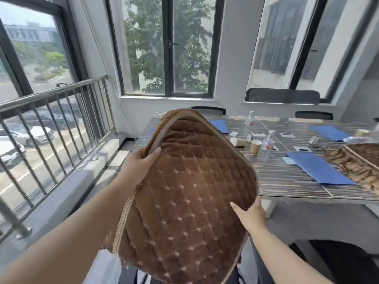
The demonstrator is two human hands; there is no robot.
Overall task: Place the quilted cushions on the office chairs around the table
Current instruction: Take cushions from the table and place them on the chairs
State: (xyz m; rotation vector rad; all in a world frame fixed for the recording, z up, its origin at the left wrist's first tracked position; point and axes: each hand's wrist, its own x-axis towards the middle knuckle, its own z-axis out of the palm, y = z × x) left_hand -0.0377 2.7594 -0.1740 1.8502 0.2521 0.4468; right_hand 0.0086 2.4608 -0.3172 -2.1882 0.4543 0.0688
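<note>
head view: the cushion is gripped by the left hand at its 10 o'clock edge and the right hand at 4 o'clock; a chair is seen toward 4 o'clock.

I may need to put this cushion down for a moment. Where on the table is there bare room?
The table's near strip, between the held cushion and the nearest blue folder, is bare. The middle is crowded with water bottles, paper cups and folders. The right end is taken by more cushions.
</note>
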